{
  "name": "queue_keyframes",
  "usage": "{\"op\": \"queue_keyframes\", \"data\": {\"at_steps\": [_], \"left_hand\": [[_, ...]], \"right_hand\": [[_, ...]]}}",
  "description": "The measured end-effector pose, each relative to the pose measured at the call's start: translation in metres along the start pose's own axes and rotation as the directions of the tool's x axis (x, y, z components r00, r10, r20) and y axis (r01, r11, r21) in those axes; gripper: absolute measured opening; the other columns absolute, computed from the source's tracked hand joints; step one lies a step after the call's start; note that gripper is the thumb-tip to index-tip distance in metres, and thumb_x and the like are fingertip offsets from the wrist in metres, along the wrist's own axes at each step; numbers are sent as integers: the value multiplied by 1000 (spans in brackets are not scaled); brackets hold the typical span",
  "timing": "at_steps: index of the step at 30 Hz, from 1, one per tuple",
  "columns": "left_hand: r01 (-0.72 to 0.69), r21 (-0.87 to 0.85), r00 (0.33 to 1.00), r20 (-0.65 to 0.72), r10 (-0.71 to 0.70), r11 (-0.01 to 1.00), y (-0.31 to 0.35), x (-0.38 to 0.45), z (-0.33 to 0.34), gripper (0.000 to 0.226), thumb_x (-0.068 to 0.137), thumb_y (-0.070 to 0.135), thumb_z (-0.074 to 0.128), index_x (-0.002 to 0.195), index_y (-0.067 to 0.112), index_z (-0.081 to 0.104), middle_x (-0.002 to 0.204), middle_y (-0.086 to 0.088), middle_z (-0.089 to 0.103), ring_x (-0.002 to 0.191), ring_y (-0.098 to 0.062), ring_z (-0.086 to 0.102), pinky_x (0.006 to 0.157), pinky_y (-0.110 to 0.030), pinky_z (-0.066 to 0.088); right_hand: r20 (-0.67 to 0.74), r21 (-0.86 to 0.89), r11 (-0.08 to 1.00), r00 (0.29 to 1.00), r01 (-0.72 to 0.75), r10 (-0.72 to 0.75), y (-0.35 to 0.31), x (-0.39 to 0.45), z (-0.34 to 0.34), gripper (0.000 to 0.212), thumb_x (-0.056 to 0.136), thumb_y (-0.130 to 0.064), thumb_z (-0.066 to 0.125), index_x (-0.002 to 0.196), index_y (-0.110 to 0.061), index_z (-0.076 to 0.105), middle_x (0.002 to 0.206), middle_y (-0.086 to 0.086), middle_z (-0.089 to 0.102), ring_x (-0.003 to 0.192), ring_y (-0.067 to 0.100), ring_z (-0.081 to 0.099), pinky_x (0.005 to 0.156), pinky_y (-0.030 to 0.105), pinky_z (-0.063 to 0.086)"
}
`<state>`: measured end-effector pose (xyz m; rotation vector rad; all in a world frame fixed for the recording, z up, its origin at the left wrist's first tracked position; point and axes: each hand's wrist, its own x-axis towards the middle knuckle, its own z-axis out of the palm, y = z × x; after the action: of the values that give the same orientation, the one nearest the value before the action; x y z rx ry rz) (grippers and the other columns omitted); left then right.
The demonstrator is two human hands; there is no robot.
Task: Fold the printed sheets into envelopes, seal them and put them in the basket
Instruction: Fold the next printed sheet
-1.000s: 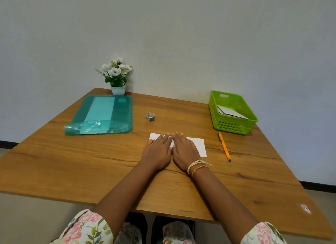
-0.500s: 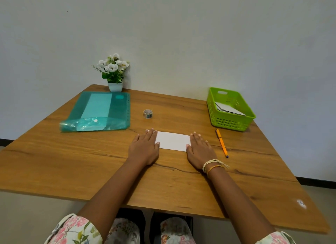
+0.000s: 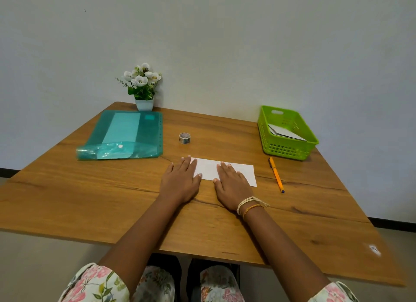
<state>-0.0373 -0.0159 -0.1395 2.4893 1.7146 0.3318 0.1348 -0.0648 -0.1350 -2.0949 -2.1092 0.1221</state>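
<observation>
White folded sheet (image 3: 209, 170), under both hands' fingers (image 3: 227, 170)

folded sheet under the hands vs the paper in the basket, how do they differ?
The folded sheet lies flat on the table; the paper in the basket leans tilted inside the green basket. The folded sheet is pressed by the left hand and right hand; the paper in the basket is untouched. The sheet's face is plain white; the basket paper shows a dark lower edge. Both are white paper.

No text, label, brand or number can be read anywhere; the small white mark on the table (image 3: 292, 234) is too blurred.
</observation>
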Motion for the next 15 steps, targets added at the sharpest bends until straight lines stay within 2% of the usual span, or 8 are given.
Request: {"op": "queue_keyframes", "data": {"at_steps": [5, 10, 13, 15], "left_hand": [[-9, -9, 1000, -1, 9, 1000, -1, -1, -1, 65, 97, 55, 19, 153, 24, 10, 161, 1, 8, 148, -16, 5, 118, -41, 7], [-16, -53, 1000, -11, 15, 998, -1, -2, -5, 63, 97, 53, 26, 152, 23, 18, 160, 0, 14, 147, -16, 9, 118, -40, 9], [-42, -154, 993, -116, 24, 987, -3, -5, -10, 51, 96, 41, 43, 142, 20, 39, 152, -2, 35, 142, -17, 27, 116, -37, 19], [-54, -181, 977, -211, 15, 982, -10, -9, -14, 44, 92, 33, 51, 134, 18, 49, 144, -2, 46, 136, -16, 36, 113, -36, 24]], "right_hand": [[1, -17, 982, 982, -190, 190, 20, 24, -9, 60, 101, -43, 21, 153, -15, 14, 161, 4, 10, 148, 21, 10, 119, 42, 12], [-28, -21, 963, 963, -270, 269, 21, 36, -8, 60, 100, -41, 23, 152, -13, 16, 161, 5, 12, 148, 23, 10, 119, 43, 13], [-185, -15, 967, 951, -253, 246, 9, 32, -5, 60, 98, -36, 32, 151, -11, 21, 160, 8, 17, 148, 24, 12, 119, 42, 14], [-232, -6, 986, 960, -164, 158, -6, 29, -2, 59, 97, -34, 36, 150, -11, 23, 159, 8, 20, 148, 24, 14, 119, 40, 16]]}}
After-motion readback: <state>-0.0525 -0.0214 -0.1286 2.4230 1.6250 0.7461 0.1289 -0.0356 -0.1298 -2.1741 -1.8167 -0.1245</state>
